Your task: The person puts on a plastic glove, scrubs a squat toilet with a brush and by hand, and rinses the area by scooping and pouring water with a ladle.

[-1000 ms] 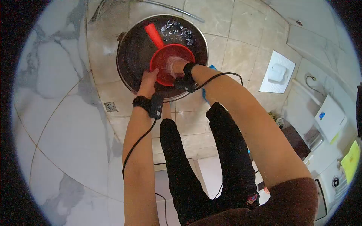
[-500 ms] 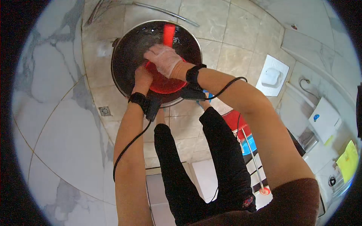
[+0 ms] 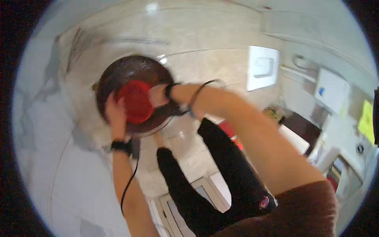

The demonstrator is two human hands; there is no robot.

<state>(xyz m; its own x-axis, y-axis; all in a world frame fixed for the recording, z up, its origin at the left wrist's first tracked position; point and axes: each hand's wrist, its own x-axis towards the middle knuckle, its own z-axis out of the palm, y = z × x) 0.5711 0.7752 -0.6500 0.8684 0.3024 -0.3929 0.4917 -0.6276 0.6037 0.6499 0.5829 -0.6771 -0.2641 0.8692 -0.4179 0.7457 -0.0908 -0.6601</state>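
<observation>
A red plastic dipper [image 3: 136, 102] with a round bowl is inside a large dark basin [image 3: 136, 65] on the floor. My left hand [image 3: 115, 110] grips the left side of the dipper's rim, fingers over the edge. On its right side my right hand [image 3: 159, 95] is closed against the dipper. Motion blur hides the fine detail of my fingers. The dipper's handle cannot be made out. Black bands with small boxes and cables are strapped to both my wrists.
Light tiles [image 3: 209, 67] cover the floor. A white squat toilet [image 3: 262, 68] lies to the right, and a marble-patterned wall [image 3: 43, 158] rises on the left. A blurred metal bar [image 3: 134, 40] lies behind the basin. A yellow cloth [image 3: 367, 122] hangs at the far right.
The view has shifted, so the basin appears lower and further left. My right hand has gone from over the dipper to its right side; my left hand is at its left rim. The handle no longer shows.
</observation>
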